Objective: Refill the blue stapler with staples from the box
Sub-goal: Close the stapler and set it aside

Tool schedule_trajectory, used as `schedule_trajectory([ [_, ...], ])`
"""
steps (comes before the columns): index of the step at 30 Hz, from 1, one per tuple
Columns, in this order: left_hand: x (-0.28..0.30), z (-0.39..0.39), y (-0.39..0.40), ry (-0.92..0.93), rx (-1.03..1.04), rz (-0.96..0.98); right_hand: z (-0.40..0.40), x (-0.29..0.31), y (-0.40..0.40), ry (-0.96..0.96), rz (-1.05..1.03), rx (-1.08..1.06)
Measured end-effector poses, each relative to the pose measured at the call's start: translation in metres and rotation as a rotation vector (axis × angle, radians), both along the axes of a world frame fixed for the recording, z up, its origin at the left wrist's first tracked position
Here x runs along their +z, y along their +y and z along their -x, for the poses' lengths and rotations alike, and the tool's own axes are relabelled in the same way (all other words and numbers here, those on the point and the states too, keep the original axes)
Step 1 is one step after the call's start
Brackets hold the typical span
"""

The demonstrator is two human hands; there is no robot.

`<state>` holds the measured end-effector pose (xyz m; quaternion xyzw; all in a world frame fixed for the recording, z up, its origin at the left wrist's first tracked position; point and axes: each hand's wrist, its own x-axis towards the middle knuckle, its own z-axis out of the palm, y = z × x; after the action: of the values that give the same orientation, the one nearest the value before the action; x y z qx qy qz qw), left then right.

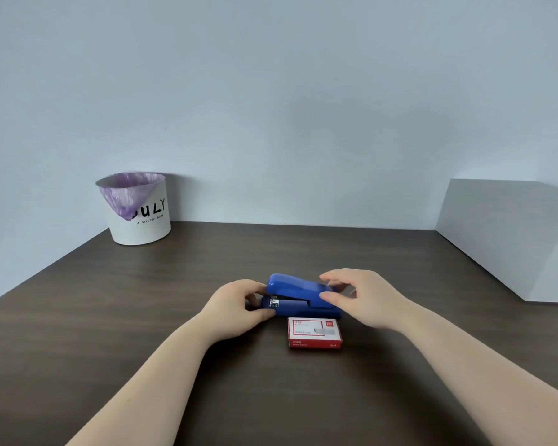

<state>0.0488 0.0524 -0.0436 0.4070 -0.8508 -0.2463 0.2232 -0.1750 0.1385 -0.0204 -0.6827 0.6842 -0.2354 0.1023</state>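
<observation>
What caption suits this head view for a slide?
The left hand and right hand hold the stapler on a dark table; the closed box lies just nearer, a bin far left.

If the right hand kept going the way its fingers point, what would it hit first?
The blue stapler: the right hand has its fingertips at the top, perhaps touching. Depth is unclear.

Stapler held at both ends
Left hand grips the front end and right hand pinches the back, with the top a bit lifted. Red box sits just beside it, nearer side, on the dark table. Bin is back left.
</observation>
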Motion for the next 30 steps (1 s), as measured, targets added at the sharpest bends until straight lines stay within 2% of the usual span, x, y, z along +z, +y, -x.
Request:
schedule_trajectory([
  [13,-0.004,-0.004,-0.007,0.141,0.091,-0.119,0.004,-0.005,0.000,0.048,0.026,0.019],
  [18,-0.008,0.003,-0.010,0.123,0.170,-0.062,0.000,-0.009,0.000,0.049,0.080,-0.011],
  [25,-0.007,0.019,-0.021,0.142,0.383,-0.030,0.001,-0.013,0.008,0.064,0.121,-0.155],
  [30,0.010,0.056,-0.039,0.148,0.409,-0.037,0.033,-0.012,-0.004,0.052,0.099,-0.363],
])
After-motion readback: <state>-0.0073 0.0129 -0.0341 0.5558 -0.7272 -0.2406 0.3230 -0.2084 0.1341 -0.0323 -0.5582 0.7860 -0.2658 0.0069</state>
